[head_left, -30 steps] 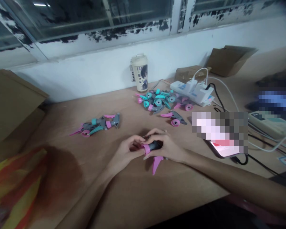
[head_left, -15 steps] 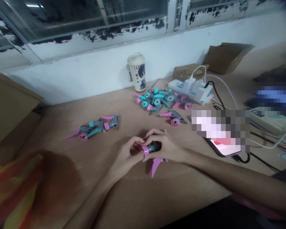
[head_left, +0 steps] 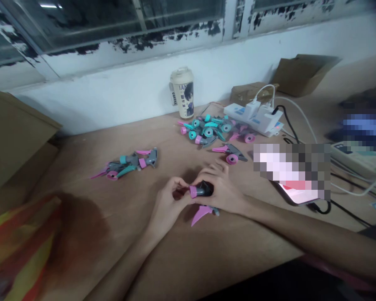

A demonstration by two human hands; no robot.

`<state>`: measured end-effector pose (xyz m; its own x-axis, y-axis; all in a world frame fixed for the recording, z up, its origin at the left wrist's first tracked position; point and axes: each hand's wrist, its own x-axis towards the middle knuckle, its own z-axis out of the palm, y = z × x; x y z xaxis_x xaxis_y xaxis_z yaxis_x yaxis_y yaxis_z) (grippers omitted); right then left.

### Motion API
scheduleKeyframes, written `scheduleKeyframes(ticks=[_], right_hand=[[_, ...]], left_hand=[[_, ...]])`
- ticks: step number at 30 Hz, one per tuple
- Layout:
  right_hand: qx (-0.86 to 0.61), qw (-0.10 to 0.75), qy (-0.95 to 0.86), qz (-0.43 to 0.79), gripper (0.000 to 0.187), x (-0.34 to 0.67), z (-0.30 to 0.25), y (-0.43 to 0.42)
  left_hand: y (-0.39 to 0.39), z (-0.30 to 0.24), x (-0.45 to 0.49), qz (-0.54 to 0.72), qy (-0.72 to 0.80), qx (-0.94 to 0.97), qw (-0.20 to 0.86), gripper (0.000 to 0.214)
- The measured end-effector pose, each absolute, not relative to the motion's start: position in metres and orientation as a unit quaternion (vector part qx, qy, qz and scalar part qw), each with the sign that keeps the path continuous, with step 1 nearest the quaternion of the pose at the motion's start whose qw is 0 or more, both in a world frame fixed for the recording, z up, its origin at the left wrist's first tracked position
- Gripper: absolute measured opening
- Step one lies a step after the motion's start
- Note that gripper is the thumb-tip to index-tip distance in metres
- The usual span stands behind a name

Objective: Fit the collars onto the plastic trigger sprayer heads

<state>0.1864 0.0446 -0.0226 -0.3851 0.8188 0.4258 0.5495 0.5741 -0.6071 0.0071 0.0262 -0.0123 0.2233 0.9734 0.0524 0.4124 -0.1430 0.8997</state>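
Note:
A grey trigger spray head (head_left: 202, 192) with a pink screw collar is held between my two hands, low over the table. My left hand (head_left: 169, 202) pinches the pink collar between thumb and fingers. Round the grey body curls my right hand (head_left: 225, 192), its thumb below and other fingers raised at the far side. The pink trigger sticks out below toward me; part of the body is hidden by the right hand. Beyond lies a single grey and pink spray head (head_left: 232, 154). A small group of spray heads (head_left: 130, 163) rests on the left.
A larger pile of teal, pink and grey spray heads (head_left: 208, 130) lies near the wall, by a cream coffee cup (head_left: 184, 94). A power strip (head_left: 253, 119) with cables and a phone (head_left: 296, 194) are on the right. Cardboard (head_left: 15, 142) and a red-yellow bag (head_left: 21, 246) stand left.
The spray head has turned a little in my hands, its pink trigger swinging leftward. My right fingers have lifted and spread slightly. The whole view has shifted a bit.

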Motion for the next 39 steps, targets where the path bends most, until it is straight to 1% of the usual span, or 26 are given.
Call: scheduleKeyframes(ticks=[5,8,11,16,22,24,27,29,33,39], right_hand=[[-0.423,0.359,-0.815,0.168,0.023,0.187,-0.022,0.043],[-0.413,0.373,-0.817,0.153,0.017,0.187,-0.023,0.043],[-0.405,0.379,-0.820,0.143,0.013,0.186,-0.023,0.042],[-0.406,0.384,-0.819,0.126,0.014,0.185,-0.023,0.042],[-0.408,0.391,-0.817,0.115,0.017,0.188,-0.025,0.044],[-0.416,0.401,-0.808,0.117,0.020,0.189,-0.025,0.046],[-0.433,0.413,-0.789,0.137,0.027,0.192,-0.023,0.048],[-0.431,0.421,-0.781,0.162,0.030,0.194,-0.022,0.050],[-0.405,0.438,-0.775,0.210,0.031,0.194,-0.021,0.050],[-0.378,0.450,-0.778,0.220,0.031,0.193,-0.022,0.049]], left_hand=[[0.025,-0.008,0.007,0.308,0.544,0.699,0.346,0.016],[0.024,-0.004,0.007,0.295,0.555,0.701,0.338,0.018],[0.022,-0.001,0.008,0.308,0.550,0.702,0.332,0.015],[0.018,0.001,0.016,0.348,0.543,0.712,0.277,0.007],[0.020,-0.003,0.014,0.371,0.559,0.699,0.246,0.008],[0.025,-0.006,0.008,0.390,0.566,0.672,0.275,0.009],[0.031,-0.006,0.000,0.422,0.569,0.603,0.367,0.016],[0.033,-0.004,-0.001,0.429,0.568,0.571,0.410,0.020],[0.032,0.002,0.002,0.397,0.547,0.582,0.453,0.023],[0.030,0.005,0.003,0.374,0.527,0.585,0.490,0.020]])
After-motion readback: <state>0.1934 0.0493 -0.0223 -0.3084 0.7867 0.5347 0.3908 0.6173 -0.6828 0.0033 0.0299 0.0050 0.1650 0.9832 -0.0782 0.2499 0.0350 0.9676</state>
